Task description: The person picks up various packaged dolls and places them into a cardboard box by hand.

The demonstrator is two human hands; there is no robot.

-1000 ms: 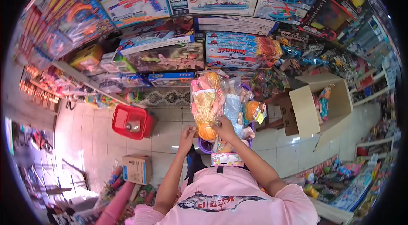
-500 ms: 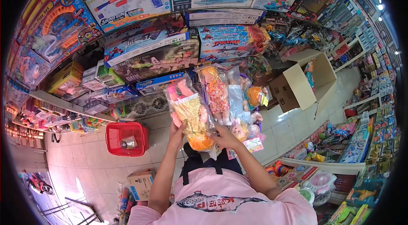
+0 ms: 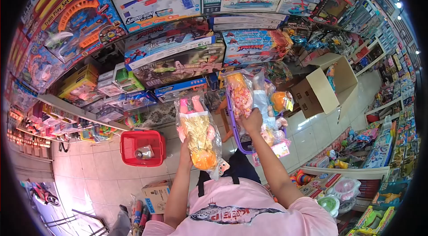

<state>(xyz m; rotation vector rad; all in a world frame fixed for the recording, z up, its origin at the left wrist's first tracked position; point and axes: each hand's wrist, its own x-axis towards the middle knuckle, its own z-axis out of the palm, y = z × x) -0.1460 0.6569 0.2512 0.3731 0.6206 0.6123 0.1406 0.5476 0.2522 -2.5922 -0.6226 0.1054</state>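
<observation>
In the head view my left hand (image 3: 185, 152) is closed on a doll in a gold dress (image 3: 199, 129), sealed in a clear plastic bag. The doll hangs upside down, orange hair toward me and pink legs away. My right hand (image 3: 252, 122) reaches into a purple basket (image 3: 231, 124), fingers closed on the bag of a doll in a pink floral dress (image 3: 239, 98). Beside it in the basket lie a doll in light blue (image 3: 262, 98) and an orange-haired doll (image 3: 281, 101). My right fingertips are partly hidden.
A red basket (image 3: 133, 162) with a small packet stands on the tiled floor to the left. An open cardboard box (image 3: 323, 95) is on the right. Boxed toys such as a sound gun set (image 3: 156, 2) fill the shelves ahead. Someone's leg (image 3: 120, 223) shows at lower left.
My right hand has let go of the gold-dressed doll and moved right to the floral-dressed doll. My left hand now holds the gold-dressed doll alone. A leg has come into view at lower left.
</observation>
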